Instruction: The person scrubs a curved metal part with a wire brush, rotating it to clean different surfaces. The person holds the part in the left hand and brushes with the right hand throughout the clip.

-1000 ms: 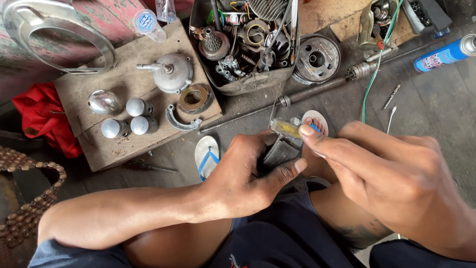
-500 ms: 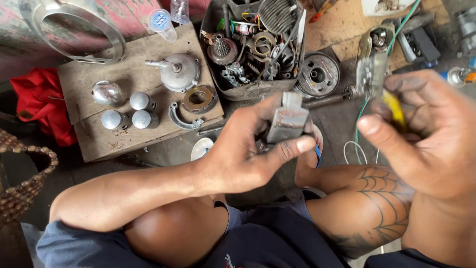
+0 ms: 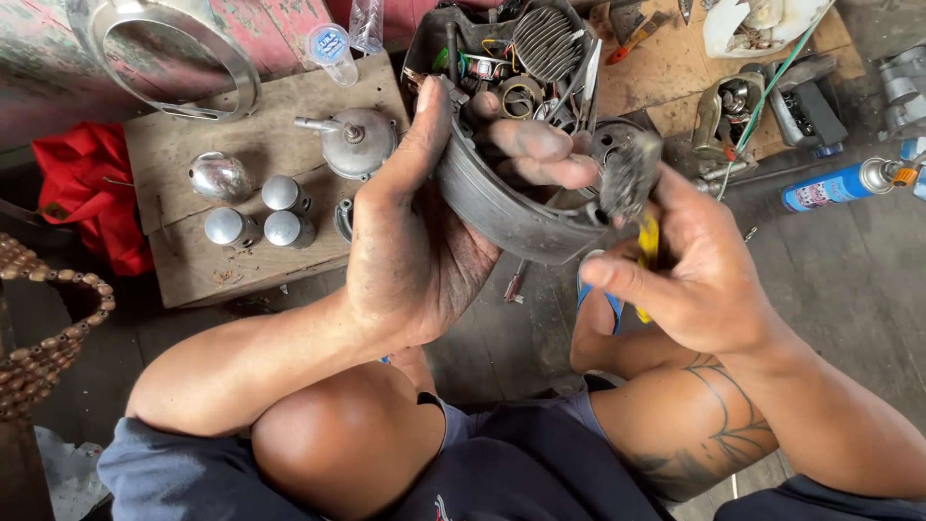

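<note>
Left hand clasps curved grey brake shoe, raised at scene centre above floor, in front of parts bin. Right hand clenched on yellow-handled brush; bristle head at shoe's right end, contact probably made but blurred. My note: keep shoe steady, thumb clear, strokes short along lining.
</note>
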